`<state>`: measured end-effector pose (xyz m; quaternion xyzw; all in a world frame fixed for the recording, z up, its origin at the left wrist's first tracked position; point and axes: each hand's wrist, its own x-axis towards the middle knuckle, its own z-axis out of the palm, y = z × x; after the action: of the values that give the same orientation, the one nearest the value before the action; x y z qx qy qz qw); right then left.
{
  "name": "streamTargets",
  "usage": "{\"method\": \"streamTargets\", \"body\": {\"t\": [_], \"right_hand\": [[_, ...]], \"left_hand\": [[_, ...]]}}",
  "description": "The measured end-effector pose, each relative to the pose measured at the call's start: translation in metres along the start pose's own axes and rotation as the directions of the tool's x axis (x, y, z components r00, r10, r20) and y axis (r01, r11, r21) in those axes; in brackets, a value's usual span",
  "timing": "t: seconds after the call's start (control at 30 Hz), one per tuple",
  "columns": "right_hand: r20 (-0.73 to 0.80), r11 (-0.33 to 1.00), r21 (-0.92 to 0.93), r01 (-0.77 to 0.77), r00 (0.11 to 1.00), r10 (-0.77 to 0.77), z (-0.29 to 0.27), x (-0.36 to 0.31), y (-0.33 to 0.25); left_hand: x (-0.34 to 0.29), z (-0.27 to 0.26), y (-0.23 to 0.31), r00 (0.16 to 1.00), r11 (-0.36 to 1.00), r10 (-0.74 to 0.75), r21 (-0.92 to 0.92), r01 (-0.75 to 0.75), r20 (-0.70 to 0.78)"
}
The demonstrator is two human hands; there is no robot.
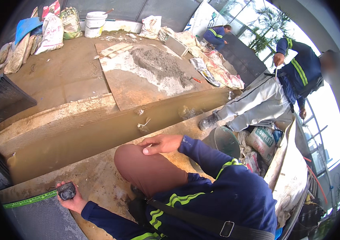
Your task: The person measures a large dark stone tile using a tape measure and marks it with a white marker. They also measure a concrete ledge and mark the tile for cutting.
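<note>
My left hand (74, 202) is closed round a dark, dirt-smeared tape measure (66, 191) at the lower left. Its green blade (30, 200) runs out leftward along the upper edge of a dark grey slab (44, 220). Over my bent knee (132, 162), in brown trousers, rests my right hand (162, 144). Its thumb and forefinger come together on a small pale bit, too small to make out.
A trench of murky water (98, 138) crosses ahead. Beyond it, a board (116, 82) bears grey mortar (154, 62). Sacks (52, 34) and a white bucket (95, 24) stand behind. A co-worker (298, 72) stands at right beside a dark bucket (226, 142); another person (216, 35) crouches farther back.
</note>
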<state>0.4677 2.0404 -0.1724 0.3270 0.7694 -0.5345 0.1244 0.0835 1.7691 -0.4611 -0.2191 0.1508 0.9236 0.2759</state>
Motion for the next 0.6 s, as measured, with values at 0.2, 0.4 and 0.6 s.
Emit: {"method": "streamTargets", "body": {"t": [0.2,0.4,0.6], "right_hand": [[-0.953,0.990,-0.040,0.132,0.292,-0.077,-0.102,-0.082,0.046],[-0.843,0.677,-0.285,0.679,-0.514,0.161,-0.228,-0.220,0.035],[-0.765,0.597,-0.517,0.613,-0.645,-0.001,-0.236,-0.237,-0.001]], "left_hand": [[0.007,-0.003,0.000,1.000,1.000,0.003,-0.025,-0.004,-0.028],[0.017,-0.019,0.001,0.990,0.998,-0.031,-0.058,0.039,0.138],[0.005,-0.007,0.000,0.993,0.997,-0.029,-0.074,0.038,0.116]]}}
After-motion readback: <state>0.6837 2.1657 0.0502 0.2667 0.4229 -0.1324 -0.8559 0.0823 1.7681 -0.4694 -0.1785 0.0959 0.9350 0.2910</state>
